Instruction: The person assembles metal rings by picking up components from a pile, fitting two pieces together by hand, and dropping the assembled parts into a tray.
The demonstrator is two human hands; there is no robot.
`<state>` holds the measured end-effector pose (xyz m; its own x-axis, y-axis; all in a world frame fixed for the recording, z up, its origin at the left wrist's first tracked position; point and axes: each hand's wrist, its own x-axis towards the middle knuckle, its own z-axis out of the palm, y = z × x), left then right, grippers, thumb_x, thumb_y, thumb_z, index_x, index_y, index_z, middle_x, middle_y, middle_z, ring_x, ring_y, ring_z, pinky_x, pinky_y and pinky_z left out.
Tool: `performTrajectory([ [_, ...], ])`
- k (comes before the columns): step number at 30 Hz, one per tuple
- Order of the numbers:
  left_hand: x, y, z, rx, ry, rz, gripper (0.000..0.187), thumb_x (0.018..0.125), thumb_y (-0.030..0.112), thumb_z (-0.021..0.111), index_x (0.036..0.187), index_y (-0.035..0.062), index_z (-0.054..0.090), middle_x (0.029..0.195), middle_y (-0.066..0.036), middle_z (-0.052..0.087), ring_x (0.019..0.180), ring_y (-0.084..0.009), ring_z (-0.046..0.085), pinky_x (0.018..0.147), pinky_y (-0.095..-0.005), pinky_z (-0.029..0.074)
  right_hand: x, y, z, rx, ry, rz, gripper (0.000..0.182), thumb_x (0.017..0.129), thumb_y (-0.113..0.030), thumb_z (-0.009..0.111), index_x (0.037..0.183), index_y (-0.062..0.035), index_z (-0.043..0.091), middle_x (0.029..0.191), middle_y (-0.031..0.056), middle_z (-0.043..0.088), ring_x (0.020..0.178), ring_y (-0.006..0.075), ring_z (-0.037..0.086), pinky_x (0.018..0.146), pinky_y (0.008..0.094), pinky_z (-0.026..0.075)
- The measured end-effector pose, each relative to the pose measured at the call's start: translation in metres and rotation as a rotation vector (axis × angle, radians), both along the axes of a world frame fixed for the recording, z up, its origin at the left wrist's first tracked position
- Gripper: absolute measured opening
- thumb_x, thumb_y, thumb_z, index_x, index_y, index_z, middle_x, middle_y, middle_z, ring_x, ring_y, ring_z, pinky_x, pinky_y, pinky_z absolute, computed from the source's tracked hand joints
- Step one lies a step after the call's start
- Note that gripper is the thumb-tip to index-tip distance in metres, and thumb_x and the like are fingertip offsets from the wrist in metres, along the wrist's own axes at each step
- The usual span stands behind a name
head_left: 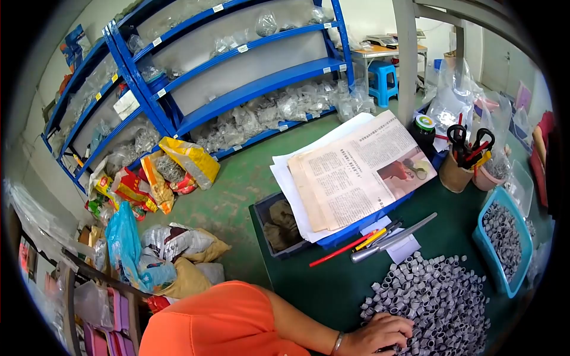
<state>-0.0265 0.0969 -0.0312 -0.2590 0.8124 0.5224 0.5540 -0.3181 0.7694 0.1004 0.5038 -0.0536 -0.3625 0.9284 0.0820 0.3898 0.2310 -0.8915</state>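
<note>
My left hand point(378, 336) rests at the near left edge of a pile of small grey rings point(442, 302) on the dark green table. Its fingers are curled down among the rings, and what lies under the fingertips is hidden. A metal bracelet point(338, 343) circles the wrist, below an orange sleeve point(222, 320). My right hand is outside the picture. Beyond the pile lie a metal tool with a tapered handle point(395, 238), a red pen point(339, 248), a yellow pen point(371, 238) and a slip of white paper point(404, 249).
A blue basket point(480, 240) of similar grey pieces stands right of the pile. Newspapers point(350, 178) lie across bins at the table's far left. A cup point(456, 175) holds scissors point(480, 145). Bags point(178, 261) crowd the floor before blue shelves point(261, 89).
</note>
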Motion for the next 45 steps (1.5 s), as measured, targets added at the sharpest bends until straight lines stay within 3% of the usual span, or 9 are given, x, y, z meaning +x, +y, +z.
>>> performTrajectory([
  [21,0.0,-0.002,0.005,-0.026,0.026,0.01,0.015,0.077,0.011,0.066,0.091,0.0131,0.061,0.108,-0.005,0.056,0.111,-0.0253,0.052,0.089,-0.041,0.034,0.004,0.019,-0.001,0.065,-0.044,-0.092,0.053,0.088,-0.016,0.045,0.141,-0.0202,0.039,0.123,0.0169,0.054,0.112,0.0304,0.052,0.093,0.042,0.042],
  [32,0.001,-0.001,0.005,-0.017,0.028,0.016,0.016,0.076,0.01,0.065,0.091,0.0129,0.06,0.108,-0.005,0.056,0.111,-0.0257,0.052,0.089,-0.0408,0.035,0.013,0.08,-0.008,0.142,-0.112,-0.216,0.056,0.086,-0.012,0.045,0.141,-0.0199,0.038,0.125,0.0183,0.054,0.114,0.031,0.052,0.094,0.04,0.041],
  [40,0.0,-0.001,0.011,-0.009,0.023,0.013,0.018,0.074,0.008,0.067,0.09,0.0135,0.061,0.108,-0.004,0.056,0.112,-0.0243,0.052,0.088,-0.0404,0.035,0.034,0.128,-0.012,0.207,-0.241,-0.354,0.058,0.085,-0.009,0.046,0.142,-0.0196,0.038,0.127,0.0193,0.054,0.115,0.0314,0.052,0.095,0.0386,0.041],
  [41,0.001,0.0,0.013,-0.015,-0.014,0.027,0.009,0.077,0.009,0.066,0.084,0.0119,0.061,0.1,-0.005,0.059,0.105,-0.0256,0.056,0.087,-0.0407,0.035,0.044,0.136,-0.015,0.218,-0.267,-0.366,0.059,0.085,-0.009,0.046,0.142,-0.0195,0.038,0.127,0.0194,0.054,0.116,0.0314,0.052,0.095,0.0385,0.041],
  [43,0.003,-0.004,-0.008,-0.065,-0.064,-0.002,0.022,0.075,0.009,0.066,0.095,0.0116,0.058,0.114,-0.008,0.054,0.12,-0.0282,0.048,0.094,-0.042,0.034,0.076,0.161,-0.022,0.254,-0.354,-0.45,0.059,0.085,-0.008,0.046,0.142,-0.0195,0.038,0.127,0.0197,0.054,0.116,0.0315,0.052,0.095,0.0381,0.041],
  [45,-0.002,0.0,-0.003,-0.096,-0.027,-0.02,0.023,0.073,0.009,0.068,0.094,0.0119,0.063,0.109,-0.006,0.059,0.112,-0.0273,0.054,0.089,-0.0408,0.037,0.104,0.173,-0.027,0.266,-0.474,-0.544,0.06,0.084,-0.007,0.046,0.142,-0.0194,0.038,0.128,0.02,0.054,0.116,0.0316,0.052,0.095,0.0378,0.041],
])
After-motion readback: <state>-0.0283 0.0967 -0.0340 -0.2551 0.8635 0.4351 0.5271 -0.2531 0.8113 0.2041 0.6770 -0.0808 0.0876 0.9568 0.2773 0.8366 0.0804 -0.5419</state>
